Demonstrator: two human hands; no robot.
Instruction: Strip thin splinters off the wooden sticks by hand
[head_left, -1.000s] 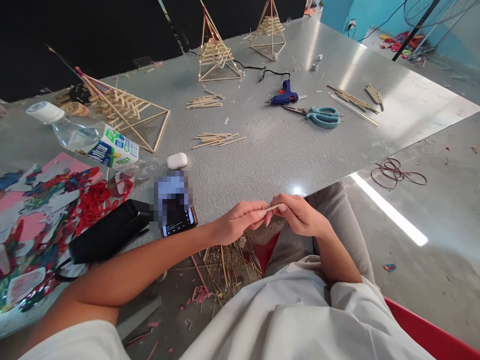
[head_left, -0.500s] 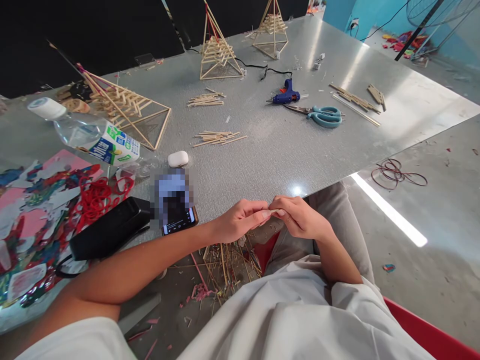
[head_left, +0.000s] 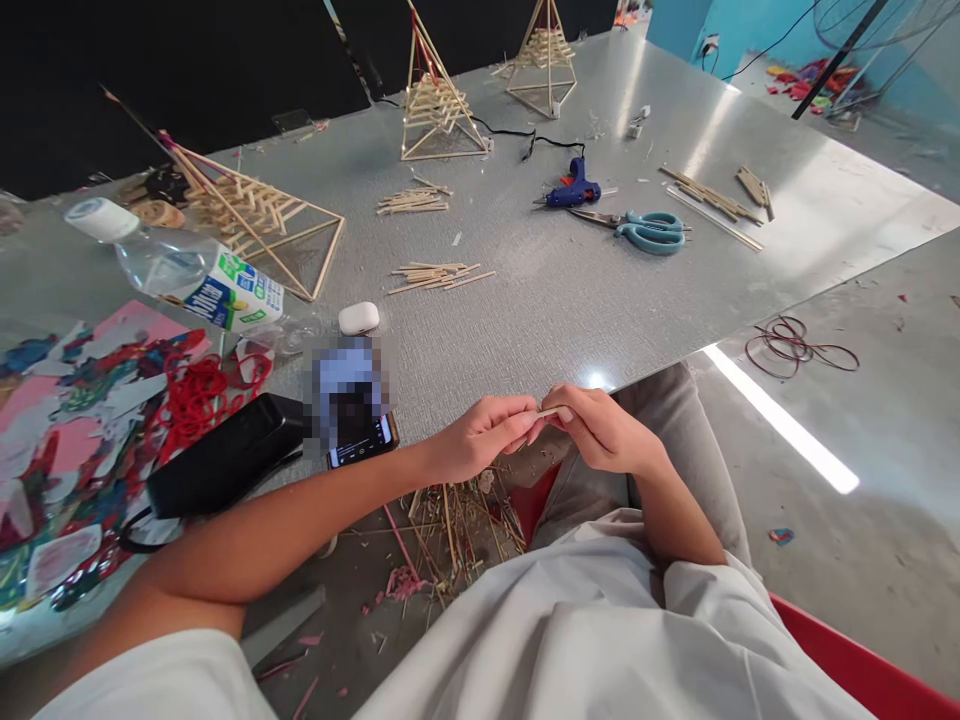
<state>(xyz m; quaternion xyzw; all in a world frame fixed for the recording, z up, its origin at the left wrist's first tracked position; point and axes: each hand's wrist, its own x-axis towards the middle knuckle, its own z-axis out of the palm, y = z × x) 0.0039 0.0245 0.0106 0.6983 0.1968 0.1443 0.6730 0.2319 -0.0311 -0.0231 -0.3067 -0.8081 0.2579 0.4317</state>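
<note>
My left hand (head_left: 484,440) and my right hand (head_left: 600,428) meet at the near edge of the grey table (head_left: 570,290). Both pinch one short thin wooden stick (head_left: 548,412) between thumbs and fingertips, over my lap. A small pile of cut sticks (head_left: 439,276) lies on the table ahead of my hands, and another pile (head_left: 412,202) lies farther back. Broken stick scraps (head_left: 450,525) litter the floor below my hands.
Three stick pyramids stand on the table: left (head_left: 251,215), back centre (head_left: 435,105), far back (head_left: 544,60). A blue glue gun (head_left: 574,190), teal scissors (head_left: 645,230), a water bottle (head_left: 195,275), a white earbud case (head_left: 358,318), a phone (head_left: 352,410), red rubber bands (head_left: 195,395) and a black case (head_left: 221,465) lie around.
My fingertips closed together over the stick half a second ago and have parted slightly, so the stick shows between them again. The camera shifted a little.
</note>
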